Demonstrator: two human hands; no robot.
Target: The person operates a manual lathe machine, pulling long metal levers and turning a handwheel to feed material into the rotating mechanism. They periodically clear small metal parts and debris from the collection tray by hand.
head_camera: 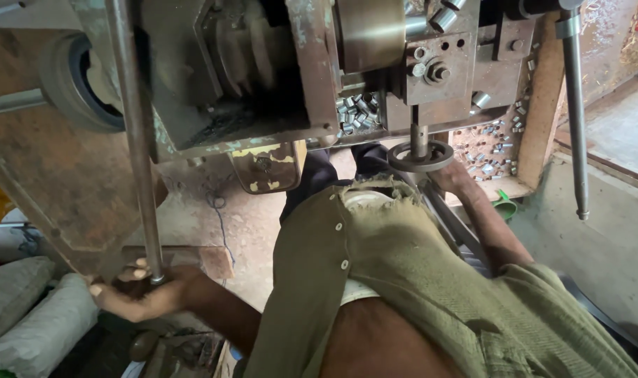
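Closest to us hangs our olive shirt, torn at its hem, filling the frame from five to six o'clock and hiding our lap. Our left hand, at eight o'clock, is wrapped round the low end of the long lever, fingers curled tight, the rod running up past eleven o'clock along the machine's flank. Our right hand sits just right of centre, under the handwheel; it touches the rim, but the shirt and wheel cover the fingers, so we cannot tell whether they grip or only rest there. To work this well, we judge that the lever wants a steady pull with the wrist in line with the rod, while the wheel is fed in small turns and not jerked. Outward from the wheel, the tool block with its bolts stands at one o'clock, and beside it the brass-coloured chuck at twelve. Small cut metal pieces lie heaped in the tray below it, more of them scattered at two o'clock. A second rod hangs down at three o'clock, near our right forearm, and could catch the sleeve. Loose shirt cloth near turning parts is the main hazard, in our view. Grey sacks crowd eight o'clock, just beside the left hand, leaving little room for the lever's swing.
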